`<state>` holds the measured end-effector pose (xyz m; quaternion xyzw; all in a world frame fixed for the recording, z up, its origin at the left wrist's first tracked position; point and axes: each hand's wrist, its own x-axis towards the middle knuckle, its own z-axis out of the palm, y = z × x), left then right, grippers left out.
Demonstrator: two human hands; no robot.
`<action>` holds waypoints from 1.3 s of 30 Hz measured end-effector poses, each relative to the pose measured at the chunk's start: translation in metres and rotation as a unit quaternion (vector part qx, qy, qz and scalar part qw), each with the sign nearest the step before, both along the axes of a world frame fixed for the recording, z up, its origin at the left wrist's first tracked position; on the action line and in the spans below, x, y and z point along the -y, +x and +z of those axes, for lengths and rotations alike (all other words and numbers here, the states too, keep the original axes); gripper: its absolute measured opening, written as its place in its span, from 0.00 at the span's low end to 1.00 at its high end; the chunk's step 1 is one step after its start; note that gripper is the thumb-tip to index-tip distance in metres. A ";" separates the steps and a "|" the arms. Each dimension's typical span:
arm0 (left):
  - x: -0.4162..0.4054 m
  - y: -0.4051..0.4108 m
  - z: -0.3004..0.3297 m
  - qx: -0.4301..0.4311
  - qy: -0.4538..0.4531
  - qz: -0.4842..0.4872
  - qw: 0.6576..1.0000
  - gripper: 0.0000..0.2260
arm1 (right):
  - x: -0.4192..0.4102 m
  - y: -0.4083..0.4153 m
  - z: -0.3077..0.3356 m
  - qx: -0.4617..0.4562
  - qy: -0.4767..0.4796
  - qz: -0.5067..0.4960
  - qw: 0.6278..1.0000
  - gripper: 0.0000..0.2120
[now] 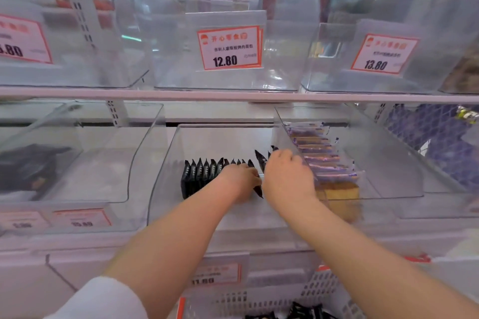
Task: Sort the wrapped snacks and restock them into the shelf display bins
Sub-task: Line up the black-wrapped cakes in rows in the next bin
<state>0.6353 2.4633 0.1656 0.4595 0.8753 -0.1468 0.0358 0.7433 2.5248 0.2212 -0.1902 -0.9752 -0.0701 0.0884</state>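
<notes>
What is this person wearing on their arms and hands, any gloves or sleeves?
No gloves: the left hand and right hand are bare, and both forearms are uncovered. A white sleeve shows on the upper part of the left arm. No rings, watch or bracelets are visible.

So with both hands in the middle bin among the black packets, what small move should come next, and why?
Probably push the loose packets left against the upright row. The left hand rests at the row's right end, the right hand is by the leaning packets, and a gap separates them. More black packets wait in the basket below.
</notes>
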 end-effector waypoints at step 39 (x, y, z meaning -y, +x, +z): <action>0.015 -0.021 -0.005 0.102 0.242 0.152 0.953 0.20 | -0.023 -0.071 -0.052 0.153 0.083 0.076 0.982 0.16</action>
